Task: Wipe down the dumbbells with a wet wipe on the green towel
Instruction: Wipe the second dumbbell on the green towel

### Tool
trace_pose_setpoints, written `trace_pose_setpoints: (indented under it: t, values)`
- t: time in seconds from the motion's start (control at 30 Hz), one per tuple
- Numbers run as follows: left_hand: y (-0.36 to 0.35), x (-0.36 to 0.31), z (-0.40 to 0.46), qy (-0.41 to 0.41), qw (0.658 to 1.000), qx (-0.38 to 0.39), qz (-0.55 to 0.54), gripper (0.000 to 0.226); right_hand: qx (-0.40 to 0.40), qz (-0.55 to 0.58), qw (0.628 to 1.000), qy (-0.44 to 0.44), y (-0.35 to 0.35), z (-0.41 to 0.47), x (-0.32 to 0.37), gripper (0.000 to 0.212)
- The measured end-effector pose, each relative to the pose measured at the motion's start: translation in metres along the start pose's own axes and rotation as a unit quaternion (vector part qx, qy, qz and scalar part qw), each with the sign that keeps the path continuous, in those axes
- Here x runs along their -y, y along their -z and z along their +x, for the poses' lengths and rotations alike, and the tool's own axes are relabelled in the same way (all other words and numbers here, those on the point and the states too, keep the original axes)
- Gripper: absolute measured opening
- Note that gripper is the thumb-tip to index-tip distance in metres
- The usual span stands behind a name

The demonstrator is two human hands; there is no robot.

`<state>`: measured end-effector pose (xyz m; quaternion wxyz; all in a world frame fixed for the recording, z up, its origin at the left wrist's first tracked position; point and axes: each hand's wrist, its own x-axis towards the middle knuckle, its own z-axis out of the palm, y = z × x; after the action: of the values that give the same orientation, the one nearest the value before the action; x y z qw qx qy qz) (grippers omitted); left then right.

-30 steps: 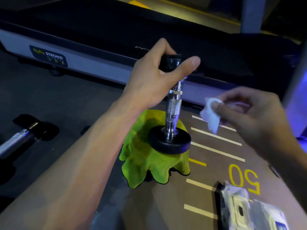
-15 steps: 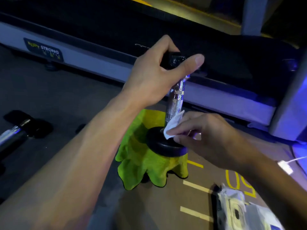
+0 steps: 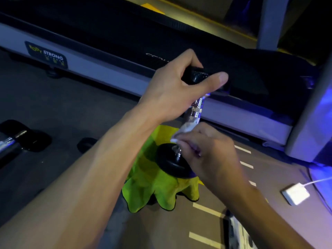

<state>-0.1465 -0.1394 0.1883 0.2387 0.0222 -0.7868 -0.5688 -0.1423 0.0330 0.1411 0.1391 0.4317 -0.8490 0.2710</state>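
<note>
Dumbbell (image 3: 195, 112) stands upright on towel (image 3: 152, 187); left hand (image 3: 177, 90) grips its top; below, right hand (image 3: 206, 151) seemingly pinches wipe (image 3: 185, 129) against bar.

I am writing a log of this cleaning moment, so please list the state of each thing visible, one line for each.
Black-ended chrome dumbbell: upright, lower end on the towel.
Crumpled green towel: lying on the floor under the dumbbell.
White wet wipe: crumpled, pressed against the chrome handle.
Left hand: closed on the dumbbell's top end.
Right hand: pinching the wipe.
Second dumbbell: lying on the floor, untouched.
</note>
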Motion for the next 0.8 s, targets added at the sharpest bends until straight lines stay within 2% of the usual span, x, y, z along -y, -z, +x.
trace_pose_setpoints:
  t: [0.13, 0.2, 0.3, 0.37, 0.4, 0.53, 0.57, 0.7, 0.8]
  values:
    - [-0.001, -0.002, 0.002, -0.002, 1.0, -0.003, 0.014, 0.054, -0.105, -0.048, 0.993, 0.012, 0.007, 0.03, -0.005, 0.011]
    - [0.0, -0.001, 0.003, 0.004, 1.0, -0.004, 0.009, 0.054, -0.084, -0.036, 0.996, 0.018, 0.006, 0.019, -0.006, 0.011]
    - [0.001, 0.0, 0.002, 0.002, 1.0, -0.005, -0.005, 0.053, 0.017, -0.001, 1.0, 0.001, 0.002, -0.013, -0.003, 0.013]
    - [0.002, 0.0, 0.001, -0.003, 1.0, -0.004, -0.008, 0.054, 0.042, 0.011, 0.999, 0.016, 0.005, -0.011, -0.005, 0.014]
    - [0.002, 0.0, 0.001, -0.003, 1.0, -0.003, -0.011, 0.054, 0.028, 0.005, 0.999, 0.029, 0.007, -0.002, -0.006, 0.013]
    - [0.007, 0.002, 0.004, 0.001, 1.0, 0.004, -0.017, 0.054, -0.111, -0.043, 0.993, 0.026, 0.017, 0.036, -0.009, 0.013]
    - [0.007, 0.002, 0.003, 0.002, 1.0, 0.003, -0.023, 0.054, -0.108, -0.044, 0.993, 0.029, 0.015, 0.032, -0.008, 0.014]
    - [0.009, 0.003, 0.0, 0.006, 0.999, -0.001, -0.038, 0.054, 0.003, 0.004, 1.0, 0.003, -0.004, -0.011, 0.0, 0.016]
    - [0.008, 0.002, -0.001, 0.008, 0.999, 0.005, -0.035, 0.048, -0.05, -0.008, 0.999, 0.0, -0.004, 0.002, -0.004, 0.013]
